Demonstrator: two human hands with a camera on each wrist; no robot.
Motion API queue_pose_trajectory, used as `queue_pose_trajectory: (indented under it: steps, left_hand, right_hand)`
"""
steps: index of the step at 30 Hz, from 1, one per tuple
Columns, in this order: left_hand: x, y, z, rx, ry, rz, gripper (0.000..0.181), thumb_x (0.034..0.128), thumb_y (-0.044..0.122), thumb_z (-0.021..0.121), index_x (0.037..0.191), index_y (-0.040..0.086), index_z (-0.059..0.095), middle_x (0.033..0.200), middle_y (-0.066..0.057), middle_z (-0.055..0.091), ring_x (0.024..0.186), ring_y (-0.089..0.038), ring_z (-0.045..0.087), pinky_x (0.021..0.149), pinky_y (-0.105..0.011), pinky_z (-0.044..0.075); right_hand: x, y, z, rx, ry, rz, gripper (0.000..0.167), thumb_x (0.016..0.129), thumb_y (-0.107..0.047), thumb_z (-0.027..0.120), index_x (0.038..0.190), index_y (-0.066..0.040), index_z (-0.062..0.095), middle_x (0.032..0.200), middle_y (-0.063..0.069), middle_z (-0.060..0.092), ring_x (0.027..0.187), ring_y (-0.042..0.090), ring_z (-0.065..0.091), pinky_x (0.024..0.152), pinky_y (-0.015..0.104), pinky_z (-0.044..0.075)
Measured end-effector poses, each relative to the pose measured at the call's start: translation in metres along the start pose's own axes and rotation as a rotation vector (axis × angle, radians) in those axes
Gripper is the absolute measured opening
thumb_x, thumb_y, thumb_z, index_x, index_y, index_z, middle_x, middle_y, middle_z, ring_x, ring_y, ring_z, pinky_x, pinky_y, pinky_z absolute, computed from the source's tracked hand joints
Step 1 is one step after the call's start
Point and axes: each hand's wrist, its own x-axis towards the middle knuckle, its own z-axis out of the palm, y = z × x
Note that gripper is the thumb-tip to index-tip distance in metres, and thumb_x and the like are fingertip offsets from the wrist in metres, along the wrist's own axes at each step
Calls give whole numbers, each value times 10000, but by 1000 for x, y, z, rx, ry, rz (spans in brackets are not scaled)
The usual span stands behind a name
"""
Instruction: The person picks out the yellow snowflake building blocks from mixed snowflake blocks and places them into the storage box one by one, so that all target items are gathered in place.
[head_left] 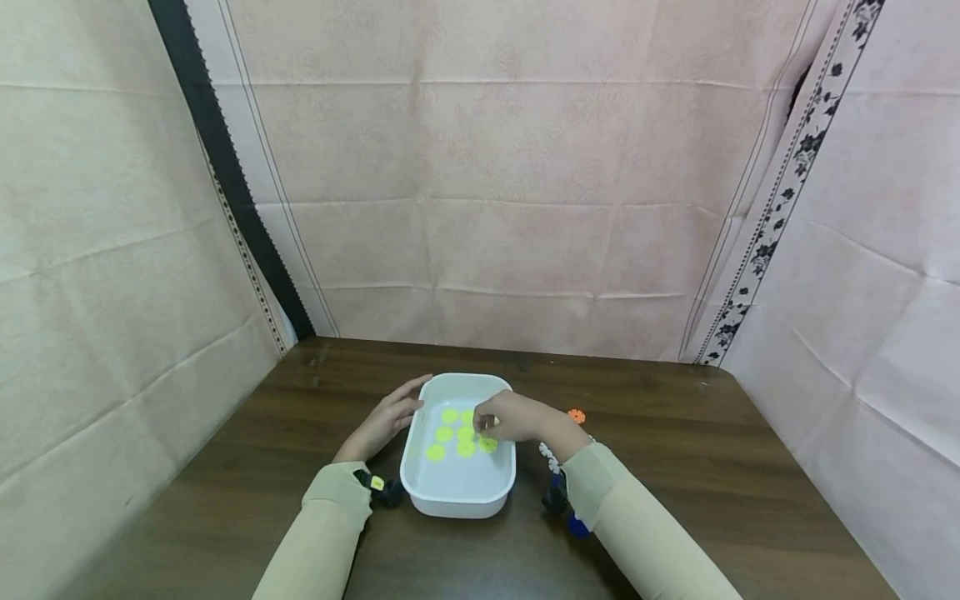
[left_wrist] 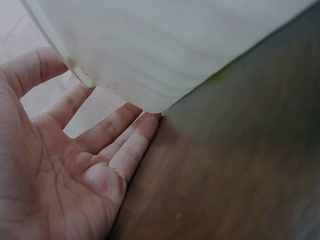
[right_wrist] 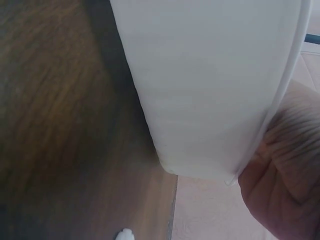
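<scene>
A white plastic tub (head_left: 459,487) stands on the table, with several yellow-green scalloped discs (head_left: 436,452) spread over its floor. My left hand (head_left: 386,425) is at the tub's left side, fingers extended. In the left wrist view its fingertips (left_wrist: 135,142) touch the tub's outer wall. Over the tub's right rim reaches my right hand (head_left: 510,415), fingers curled down above the discs. A small yellow bit shows between its thumb and fingers, seemingly a pinched disc. In the right wrist view the tub wall hides the fingertips.
Right of the tub, partly behind the right forearm, lie an orange scalloped piece (head_left: 577,415), white pieces (head_left: 550,456) and blue pieces (head_left: 577,526). The brown wooden table (head_left: 675,467) is bounded by pale cloth hangings (head_left: 525,208) at the back and sides.
</scene>
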Motion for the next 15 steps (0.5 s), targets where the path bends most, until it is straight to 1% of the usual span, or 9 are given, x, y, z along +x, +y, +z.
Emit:
queue_pose_trajectory:
  steps: [3,6,10,12,15]
  left_hand:
    - [0,-1,1,-2,-8,0,513,1002,224,557,1502,292,462,1512,-12,462,1306,-232,540,1074,-419,446]
    - [0,-1,1,6,-9,2,510,1001,237,558,1497,303,464,1516,-16,458,1314,-236,532,1082,-433,438]
    - [0,-2,0,13,-3,-2,509,996,255,566,1493,310,469,1522,-12,450,1311,-233,534,1091,-446,428]
    - [0,-3,0,15,2,-1,512,995,262,570,1494,310,468,1523,-8,449,1309,-228,534,1095,-450,424]
    - [-2,-4,-1,18,0,1,528,1004,266,564,1517,289,443,1531,-9,440,1316,-227,526,1100,-451,416]
  right_hand:
    - [-1,3,0,20,12,-8,93,963,-153,682,1026,-170,748,926,-122,686,862,65,609,823,253,530]
    - [-2,6,1,51,41,-33,95,971,-197,679,1032,-172,747,918,-142,681,869,56,614,827,267,534]
    - [-6,11,-2,109,110,-66,127,985,-268,661,1049,-197,744,963,-171,685,940,32,631,890,323,542]
    - [-10,12,-5,128,149,-70,145,987,-280,654,1067,-197,742,996,-177,686,977,29,635,912,346,542]
    - [-19,15,-11,131,195,-65,188,991,-292,647,1093,-165,741,1013,-173,690,968,34,646,890,330,553]
